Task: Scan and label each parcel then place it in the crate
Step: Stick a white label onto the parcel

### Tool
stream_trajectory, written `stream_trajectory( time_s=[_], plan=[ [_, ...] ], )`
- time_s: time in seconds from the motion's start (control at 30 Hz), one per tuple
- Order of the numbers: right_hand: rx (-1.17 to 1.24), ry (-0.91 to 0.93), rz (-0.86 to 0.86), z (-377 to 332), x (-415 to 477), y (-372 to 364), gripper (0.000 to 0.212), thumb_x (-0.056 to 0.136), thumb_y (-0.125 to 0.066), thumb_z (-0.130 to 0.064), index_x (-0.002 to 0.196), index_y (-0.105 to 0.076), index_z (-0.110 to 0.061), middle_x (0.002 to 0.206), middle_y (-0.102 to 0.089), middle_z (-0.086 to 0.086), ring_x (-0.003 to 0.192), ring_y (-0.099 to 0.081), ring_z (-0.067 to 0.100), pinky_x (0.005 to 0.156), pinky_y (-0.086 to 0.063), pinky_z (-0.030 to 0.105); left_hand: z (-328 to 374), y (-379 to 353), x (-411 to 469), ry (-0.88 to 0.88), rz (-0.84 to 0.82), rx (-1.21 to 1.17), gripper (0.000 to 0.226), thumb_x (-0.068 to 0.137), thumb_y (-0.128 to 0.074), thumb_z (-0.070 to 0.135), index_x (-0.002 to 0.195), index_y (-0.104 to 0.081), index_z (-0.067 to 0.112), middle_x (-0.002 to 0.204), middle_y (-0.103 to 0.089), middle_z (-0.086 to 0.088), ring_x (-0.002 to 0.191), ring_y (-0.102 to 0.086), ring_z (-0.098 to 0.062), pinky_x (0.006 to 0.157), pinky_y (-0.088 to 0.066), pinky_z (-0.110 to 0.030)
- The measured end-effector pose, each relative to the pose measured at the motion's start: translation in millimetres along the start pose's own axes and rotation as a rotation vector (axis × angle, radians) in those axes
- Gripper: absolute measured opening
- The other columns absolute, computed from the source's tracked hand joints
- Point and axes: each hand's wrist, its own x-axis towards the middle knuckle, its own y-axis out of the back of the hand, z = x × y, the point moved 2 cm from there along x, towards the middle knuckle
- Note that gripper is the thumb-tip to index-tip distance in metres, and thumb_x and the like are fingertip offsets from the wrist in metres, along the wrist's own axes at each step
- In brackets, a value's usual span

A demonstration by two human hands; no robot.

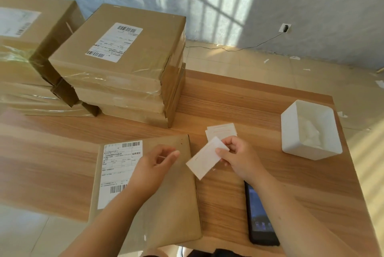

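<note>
The flat brown kraft-paper parcel (158, 190) lies at the desk's (239, 99) near edge under the empty, loosely open left hand (149, 170), while right-hand fingers (223, 150) pinch a white rectangular label (204, 158) that may stick crooked if misaligned.

The shipping label (119, 173) on the flat parcel (166, 204) at lower centre shows barcodes and Chinese print, too blurred to read.
</note>
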Motion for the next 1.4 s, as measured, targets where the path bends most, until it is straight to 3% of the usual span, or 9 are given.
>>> stream_trajectory(
  time_s=[0.2,0.37,0.57,0.77,1.03,1.1,1.4],
  plan=[
    [-0.014,0.046,-0.074,-16,-21,-42,0.009,0.09,-0.064,-0.009,0.095,-0.06,-0.015,0.087,-0.071,-0.003,0.073,-0.064,0.008,0.059,-0.048,0.018,-14,15,-19,0.015,-0.191,0.019,0.005,0.083,-0.068,0.029,0.08,-0.071,0.027,0.075,-0.069,-0.003,0.068,-0.062,-0.017,0.063,-0.047,-0.028],
    [0.045,0.128,0.147,-23,-40,-72,0.034,0.083,-0.073,-0.021,0.099,-0.049,-0.038,0.096,-0.067,-0.003,0.085,-0.064,0.016,0.076,-0.054,0.033,-22,38,-26,0.088,-0.098,-0.137,0.006,0.083,-0.068,0.017,0.08,-0.068,0.012,0.061,-0.064,-0.002,0.055,-0.056,-0.006,0.058,-0.047,-0.022],
    [-0.025,0.176,-0.018,-36,-59,-115,0.03,0.081,-0.075,-0.021,0.098,-0.058,-0.039,0.101,-0.066,-0.011,0.086,-0.066,0.009,0.081,-0.055,0.027,-27,60,-31,0.107,-0.027,-0.295,0.006,0.084,-0.068,0.014,0.083,-0.068,0.007,0.056,-0.063,0.002,0.05,-0.055,-0.004,0.052,-0.047,-0.016],
    [0.013,0.18,0.05,-40,-62,-141,0.031,0.081,-0.074,-0.01,0.094,-0.064,-0.037,0.096,-0.07,0.005,0.085,-0.068,0.021,0.081,-0.057,0.042,-34,76,-38,0.098,-0.062,-0.356,0.009,0.085,-0.066,0.017,0.083,-0.067,0.008,0.066,-0.068,0.001,0.056,-0.057,-0.005,0.058,-0.048,-0.022],
    [0.142,0.171,0.076,-41,-65,-161,0.032,0.082,-0.071,0.0,0.096,-0.064,-0.027,0.105,-0.067,0.017,0.082,-0.066,0.026,0.064,-0.052,0.021,-45,96,-43,0.073,-0.153,-0.435,0.016,0.088,-0.057,0.003,0.076,-0.065,0.008,0.068,-0.068,-0.003,0.057,-0.056,-0.01,0.059,-0.045,-0.025],
    [0.162,0.174,0.071,-41,-68,-166,0.031,0.082,-0.07,0.002,0.096,-0.063,-0.025,0.105,-0.068,0.015,0.08,-0.065,0.02,0.061,-0.05,0.018,-47,100,-44,0.059,-0.166,-0.434,0.017,0.088,-0.056,0.002,0.075,-0.065,0.008,0.068,-0.069,-0.003,0.059,-0.056,-0.012,0.06,-0.045,-0.025],
    [0.18,0.192,0.098,-43,-75,-175,0.03,0.082,-0.07,0.002,0.097,-0.064,-0.024,0.097,-0.068,0.007,0.073,-0.063,0.006,0.061,-0.049,0.018,-51,112,-47,0.001,-0.213,-0.439,0.012,0.088,-0.058,0.003,0.079,-0.067,0.003,0.068,-0.069,-0.006,0.054,-0.055,-0.009,0.059,-0.046,-0.024]
  ],
)
